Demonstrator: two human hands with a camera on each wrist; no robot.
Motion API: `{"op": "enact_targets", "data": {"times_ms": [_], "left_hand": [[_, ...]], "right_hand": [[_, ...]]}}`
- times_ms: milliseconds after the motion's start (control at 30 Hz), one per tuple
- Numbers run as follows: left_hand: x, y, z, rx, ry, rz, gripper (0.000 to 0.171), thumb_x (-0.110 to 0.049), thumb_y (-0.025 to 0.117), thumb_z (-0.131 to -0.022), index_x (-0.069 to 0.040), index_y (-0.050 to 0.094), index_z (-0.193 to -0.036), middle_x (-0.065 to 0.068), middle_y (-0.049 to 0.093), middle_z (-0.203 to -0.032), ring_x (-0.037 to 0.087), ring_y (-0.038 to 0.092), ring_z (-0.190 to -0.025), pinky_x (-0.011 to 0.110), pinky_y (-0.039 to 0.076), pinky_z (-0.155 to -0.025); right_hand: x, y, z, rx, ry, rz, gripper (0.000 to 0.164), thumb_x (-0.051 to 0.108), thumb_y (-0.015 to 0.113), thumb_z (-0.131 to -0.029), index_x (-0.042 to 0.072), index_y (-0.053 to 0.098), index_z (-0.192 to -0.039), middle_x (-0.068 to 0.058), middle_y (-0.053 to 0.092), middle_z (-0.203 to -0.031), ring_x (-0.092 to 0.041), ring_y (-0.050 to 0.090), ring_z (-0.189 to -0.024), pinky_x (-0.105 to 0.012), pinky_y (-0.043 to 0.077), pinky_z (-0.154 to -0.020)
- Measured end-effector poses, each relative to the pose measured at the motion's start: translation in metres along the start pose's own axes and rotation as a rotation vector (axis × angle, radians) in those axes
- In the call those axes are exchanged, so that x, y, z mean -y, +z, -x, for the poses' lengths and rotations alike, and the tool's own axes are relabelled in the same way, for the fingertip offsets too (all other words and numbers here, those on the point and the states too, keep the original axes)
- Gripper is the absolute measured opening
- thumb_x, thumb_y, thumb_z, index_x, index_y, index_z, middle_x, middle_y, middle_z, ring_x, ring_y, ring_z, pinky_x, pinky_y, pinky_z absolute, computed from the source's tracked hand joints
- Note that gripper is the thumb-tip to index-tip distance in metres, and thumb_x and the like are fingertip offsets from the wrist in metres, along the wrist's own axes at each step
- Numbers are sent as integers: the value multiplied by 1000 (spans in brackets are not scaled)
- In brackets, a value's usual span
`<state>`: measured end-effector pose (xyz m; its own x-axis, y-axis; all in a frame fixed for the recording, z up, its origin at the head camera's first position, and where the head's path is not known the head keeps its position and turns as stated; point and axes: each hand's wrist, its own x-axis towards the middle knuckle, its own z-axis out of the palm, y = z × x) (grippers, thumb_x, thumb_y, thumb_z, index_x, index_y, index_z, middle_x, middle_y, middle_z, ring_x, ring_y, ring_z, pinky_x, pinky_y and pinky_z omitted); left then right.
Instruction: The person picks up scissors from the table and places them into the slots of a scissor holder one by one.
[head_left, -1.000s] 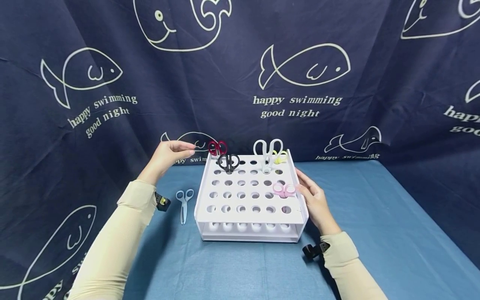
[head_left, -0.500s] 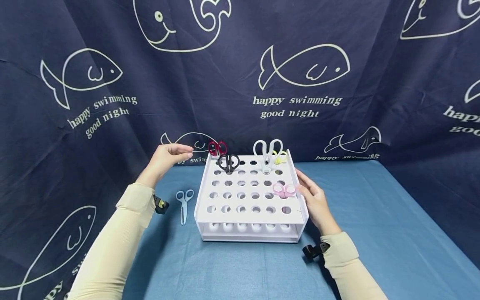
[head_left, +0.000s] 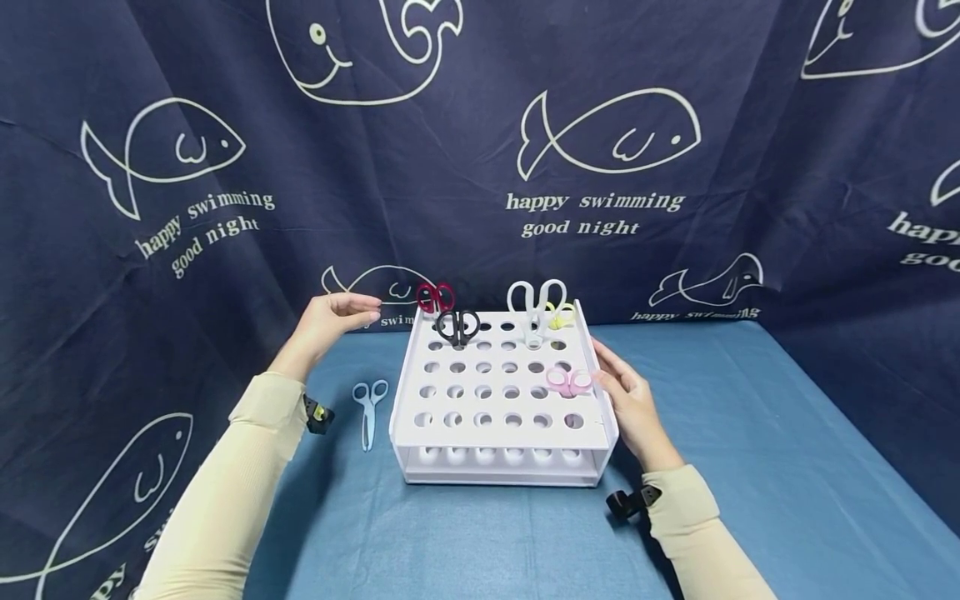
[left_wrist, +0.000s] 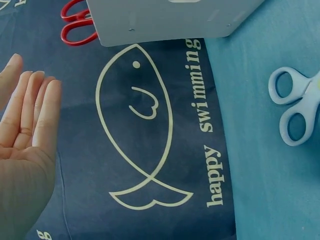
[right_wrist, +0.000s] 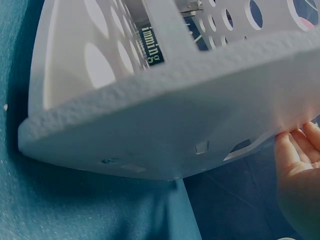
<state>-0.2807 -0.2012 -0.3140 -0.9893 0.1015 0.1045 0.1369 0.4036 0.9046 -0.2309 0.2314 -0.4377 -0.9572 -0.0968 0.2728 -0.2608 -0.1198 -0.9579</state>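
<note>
In the head view my left hand [head_left: 324, 329] is raised left of the white rack [head_left: 495, 433], its fingers straight and nothing between them. Below it, light blue scissors [head_left: 368, 408] lie on the table; the left wrist view shows their two finger loops [left_wrist: 295, 105]. My right hand [head_left: 633, 408] rests against the rack's right side panel, its fingertips right at the panel in the right wrist view. Red scissors [head_left: 436, 297], black scissors [head_left: 458, 327], large white scissors [head_left: 536, 308], yellow scissors [head_left: 558, 315] and pink scissors [head_left: 568, 381] stand in the rack's holes, blades hidden.
The rack has rows of round holes and a lower shelf. A blue cloth [head_left: 750, 467] covers the table. Behind it hangs a dark blue curtain [head_left: 450, 192] with white fish drawings. Each wrist wears a small black camera.
My left hand has drawn slightly left and down, away from the red scissors. The right hand, the rack and all the scissors have stayed in place.
</note>
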Motion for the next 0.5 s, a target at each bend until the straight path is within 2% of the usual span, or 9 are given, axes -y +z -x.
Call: {"op": "enact_targets", "data": {"times_ms": [200, 333, 433, 500], "left_hand": [[9, -2, 1, -10, 22, 26, 36, -11, 74, -85, 6, 66, -116, -15, 72, -88, 0, 65, -83, 14, 51, -78], [16, -3, 0, -16, 28, 50, 38, -9, 73, -85, 9, 64, -117, -10, 74, -92, 0, 66, -83, 14, 51, -77], [25, -4, -3, -29, 19, 51, 39, -10, 74, -85, 8, 64, -118, -7, 75, -95, 3, 66, -84, 15, 51, -78], [33, -5, -6, -40, 9, 30, 40, -15, 76, -84, 5, 66, -118, -12, 74, -93, 3, 65, -84, 14, 50, -78]], "right_hand": [[0, 1, 1, 10, -5, -9, 53, 17, 51, -101, 0, 35, -148, -23, 34, -152, -4, 50, -127, -15, 47, -96], [0, 1, 1, 12, -2, -12, 52, 17, 50, -101, 1, 35, -149, -22, 34, -153, -4, 50, -127, -15, 48, -96], [1, 1, 0, 11, 0, -13, 52, 17, 50, -101, 1, 35, -149, -22, 34, -153, -5, 50, -128, -15, 48, -96], [1, 1, 0, 10, 2, -12, 52, 17, 50, -101, 1, 35, -149, -21, 35, -153, -5, 50, -127, -15, 48, -96]]}}
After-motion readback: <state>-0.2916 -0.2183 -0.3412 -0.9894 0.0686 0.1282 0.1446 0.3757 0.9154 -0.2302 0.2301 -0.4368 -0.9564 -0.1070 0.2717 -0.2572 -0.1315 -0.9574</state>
